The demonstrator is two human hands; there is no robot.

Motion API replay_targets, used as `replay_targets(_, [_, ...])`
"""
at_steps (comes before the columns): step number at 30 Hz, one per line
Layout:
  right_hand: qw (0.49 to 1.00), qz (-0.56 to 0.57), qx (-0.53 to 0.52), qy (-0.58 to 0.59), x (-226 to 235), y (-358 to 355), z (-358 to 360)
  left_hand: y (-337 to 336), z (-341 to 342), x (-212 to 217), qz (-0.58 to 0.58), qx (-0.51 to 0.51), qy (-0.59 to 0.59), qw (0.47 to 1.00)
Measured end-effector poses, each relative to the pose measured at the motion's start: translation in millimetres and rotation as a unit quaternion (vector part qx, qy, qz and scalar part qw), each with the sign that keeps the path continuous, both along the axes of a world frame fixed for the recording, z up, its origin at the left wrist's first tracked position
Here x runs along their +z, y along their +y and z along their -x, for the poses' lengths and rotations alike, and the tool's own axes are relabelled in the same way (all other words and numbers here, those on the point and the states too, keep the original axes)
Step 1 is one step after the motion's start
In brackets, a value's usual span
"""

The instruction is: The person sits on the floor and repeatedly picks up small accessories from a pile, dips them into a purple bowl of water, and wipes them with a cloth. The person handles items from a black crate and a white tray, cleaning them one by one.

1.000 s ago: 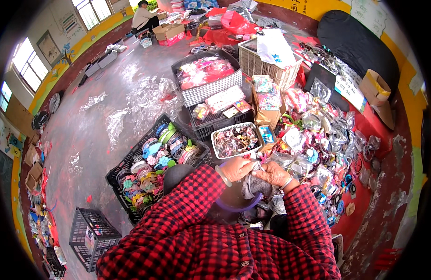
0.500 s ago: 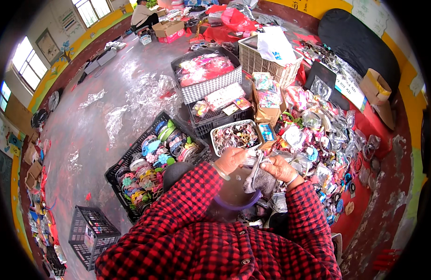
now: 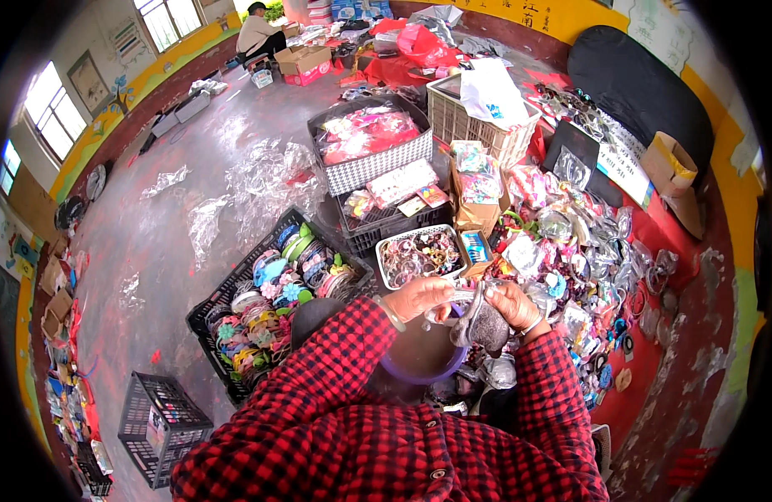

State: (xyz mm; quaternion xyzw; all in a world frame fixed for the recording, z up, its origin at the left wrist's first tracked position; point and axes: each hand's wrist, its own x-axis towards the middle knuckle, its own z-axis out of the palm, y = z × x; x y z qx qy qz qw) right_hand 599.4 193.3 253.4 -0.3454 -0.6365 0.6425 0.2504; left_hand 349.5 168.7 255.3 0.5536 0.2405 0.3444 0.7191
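Above a purple-rimmed basin (image 3: 423,360) of murky water, my two hands are close together. My left hand (image 3: 419,299) pinches one end of a thin pale band-like piece (image 3: 463,296); its exact kind is unclear. My right hand (image 3: 513,306) is closed on a wet-looking grey cloth (image 3: 484,328), which hangs down below the fingers and lies against the pale piece. To the left of my left forearm, a black crate (image 3: 203,322) holds rows of colourful headbands (image 3: 273,297), some with flowers.
Beyond my hands stand a white basket (image 3: 380,251) of hair accessories and a checked bin (image 3: 377,161). At right spreads a heap of small accessories and plastic bags (image 3: 570,268). An open black crate (image 3: 164,427) is at lower left. A person (image 3: 256,35) sits far off.
My left hand has shifted slightly right and lower. The grey cloth has swung right and bunched up, with my right hand turned over it.
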Motion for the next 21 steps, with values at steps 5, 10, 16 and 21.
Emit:
replay_targets(5, [0.999, -0.018, -0.03, -0.011, 4, -3, 9, 9, 9, -9, -0.026, -0.043, 0.04, 0.998])
replay_targets(10, [0.998, -0.039, 0.024, -0.039, 18, -6, 11, 1, 9, 10, 0.024, -0.088, 0.055, 0.994])
replay_targets(16, [0.996, -0.03, 0.052, -0.064, 26, -6, 14, 3, 10, -2, 0.059, -0.13, 0.031, 0.989])
replay_targets(21, [0.999, -0.001, 0.018, -0.037, 2, -2, 6, 4, 12, 0, 0.074, -0.106, 0.025, 0.991])
